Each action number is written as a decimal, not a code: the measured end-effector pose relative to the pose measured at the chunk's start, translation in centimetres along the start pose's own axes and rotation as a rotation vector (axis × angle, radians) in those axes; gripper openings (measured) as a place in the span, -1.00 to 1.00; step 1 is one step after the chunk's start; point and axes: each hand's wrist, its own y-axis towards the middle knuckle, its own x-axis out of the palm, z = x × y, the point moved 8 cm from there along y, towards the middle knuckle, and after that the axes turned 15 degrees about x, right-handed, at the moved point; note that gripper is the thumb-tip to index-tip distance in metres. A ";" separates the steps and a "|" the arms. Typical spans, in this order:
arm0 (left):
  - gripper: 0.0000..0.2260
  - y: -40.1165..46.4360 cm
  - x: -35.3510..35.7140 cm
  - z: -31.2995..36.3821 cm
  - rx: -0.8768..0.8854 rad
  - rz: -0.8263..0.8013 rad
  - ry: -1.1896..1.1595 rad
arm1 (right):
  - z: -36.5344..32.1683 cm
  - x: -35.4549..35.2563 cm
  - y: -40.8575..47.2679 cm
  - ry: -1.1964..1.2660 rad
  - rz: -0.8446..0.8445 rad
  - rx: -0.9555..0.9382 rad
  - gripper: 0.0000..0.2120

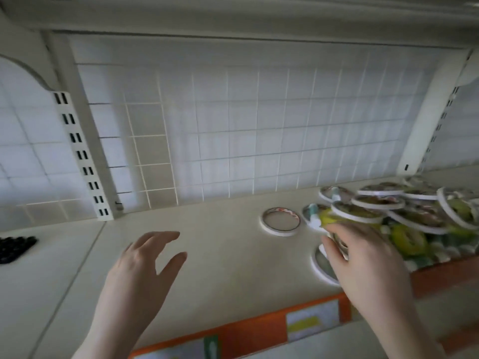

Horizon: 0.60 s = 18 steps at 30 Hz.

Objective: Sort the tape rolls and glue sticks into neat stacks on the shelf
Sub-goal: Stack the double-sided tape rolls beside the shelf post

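A jumbled heap of flat white-rimmed tape rolls [404, 211] with green and yellow glue sticks [409, 240] fills the right end of the cream shelf [220, 250]. One tape roll [281, 221] lies flat alone, left of the heap. My right hand [363, 260] reaches into the heap's near left edge, its fingers curled round a tape roll held on edge; the view there is blurred. Another roll [324, 268] lies flat beneath that hand. My left hand [145, 265] hovers over the bare shelf with fingers spread, holding nothing.
A white wire grid [259, 138] backs the shelf, with slotted uprights [80, 156] at left and right. An orange price strip [259, 330] runs along the front edge. Dark small items [15, 247] sit on the neighbouring shelf at far left. Another shelf hangs overhead.
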 end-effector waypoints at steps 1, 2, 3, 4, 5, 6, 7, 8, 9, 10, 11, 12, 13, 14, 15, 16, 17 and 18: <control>-0.74 0.5 1.8 1.7 -0.003 -0.015 -0.009 | 1.8 -0.2 1.0 0.000 -0.017 -0.014 -0.87; -0.74 1.0 3.4 3.4 -0.001 -0.037 -0.021 | 3.4 -0.6 1.8 0.004 -0.030 -0.025 -0.88; -0.74 1.5 4.8 5.0 0.007 -0.058 -0.034 | 4.9 -0.9 2.5 0.014 -0.038 -0.033 -0.88; -0.75 1.9 6.0 6.5 0.016 -0.072 -0.044 | 6.1 -1.4 3.2 0.029 -0.037 -0.039 -0.87; -0.75 2.2 6.7 7.6 0.028 -0.078 -0.050 | 7.0 -1.7 3.6 0.041 -0.031 -0.046 -0.86; -0.75 2.6 7.6 8.8 0.033 -0.085 -0.052 | 8.0 -2.0 4.2 0.051 -0.027 -0.055 -0.85; -0.75 2.9 8.3 9.5 0.039 -0.093 -0.052 | 8.7 -2.0 4.5 0.053 -0.028 -0.065 -0.86; -0.75 3.1 8.9 10.2 0.044 -0.107 -0.045 | 9.4 -2.0 4.9 0.058 -0.033 -0.078 -0.86; -0.75 3.5 9.5 10.8 0.051 -0.123 -0.033 | 10.0 -1.9 5.3 0.063 -0.039 -0.084 -0.87; -0.75 3.9 10.1 11.2 0.057 -0.138 -0.020 | 10.5 -1.7 5.5 0.067 -0.042 -0.087 -0.87; -0.75 4.2 10.6 11.5 0.061 -0.152 -0.010 | 10.8 -1.5 5.7 0.071 -0.044 -0.091 -0.87; -0.75 4.5 11.1 11.8 0.060 -0.167 -0.001 | 11.1 -1.3 5.9 0.073 -0.048 -0.095 -0.88; -0.75 4.8 11.5 11.9 0.059 -0.181 0.008 | 11.3 -1.1 6.2 0.078 -0.054 -0.100 -0.88; -0.75 5.1 11.9 12.0 0.058 -0.192 0.016 | 11.4 -1.0 6.4 0.079 -0.059 -0.103 -0.87; -0.74 5.4 12.3 12.0 0.059 -0.201 0.021 | 11.6 -0.7 6.7 0.072 -0.060 -0.108 -0.87; -0.74 5.6 12.8 11.9 0.057 -0.212 0.019 | 11.9 -0.4 7.1 0.056 -0.062 -0.115 -0.85; -0.74 5.8 13.2 11.9 0.054 -0.225 0.015 | 12.2 -0.1 7.5 0.032 -0.069 -0.122 -0.84; -0.74 6.0 13.6 11.7 0.049 -0.242 0.013 | 12.5 0.4 8.0 0.004 -0.083 -0.129 -0.83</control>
